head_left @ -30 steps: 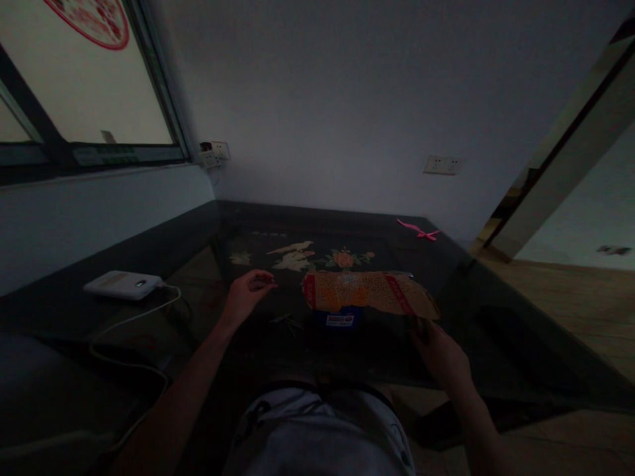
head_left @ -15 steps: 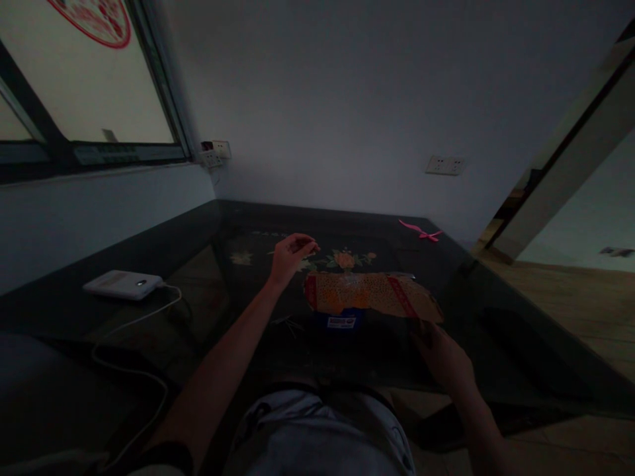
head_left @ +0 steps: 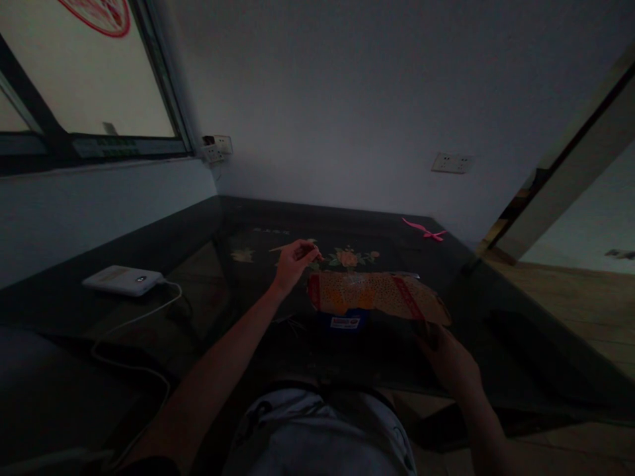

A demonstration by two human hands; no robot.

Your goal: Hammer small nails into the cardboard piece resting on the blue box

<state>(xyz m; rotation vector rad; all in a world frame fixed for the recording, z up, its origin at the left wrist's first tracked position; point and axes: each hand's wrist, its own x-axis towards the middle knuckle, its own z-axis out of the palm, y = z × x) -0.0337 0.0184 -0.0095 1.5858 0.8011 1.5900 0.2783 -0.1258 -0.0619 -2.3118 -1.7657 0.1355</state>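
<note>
A brown cardboard piece (head_left: 377, 295), covered in small dark dots like holes and crossed by red printed bands, rests over a blue box (head_left: 347, 320) with a white label. My right hand (head_left: 449, 354) grips its near right corner from below; shadow hides part of those fingers. Just beyond the cardboard's left end, my left hand (head_left: 296, 256) hovers with thumb and fingers pinched together. Whatever it may hold is too small and dark to name. Several thin pale sticks (head_left: 294, 322) lie on the table left of the blue box.
The dark glossy table (head_left: 278, 215) has printed flowers on it. A white power bank (head_left: 124, 280) with a white cable (head_left: 133, 317) lies at left. Near the back right lies a pink ribbon (head_left: 424, 231). A dark flat object (head_left: 536, 350) sits at right.
My left hand moved right and away from me, from beside the thin sticks to the cardboard's far left corner, and then dipped slightly. The right hand has kept its grip on the cardboard.
</note>
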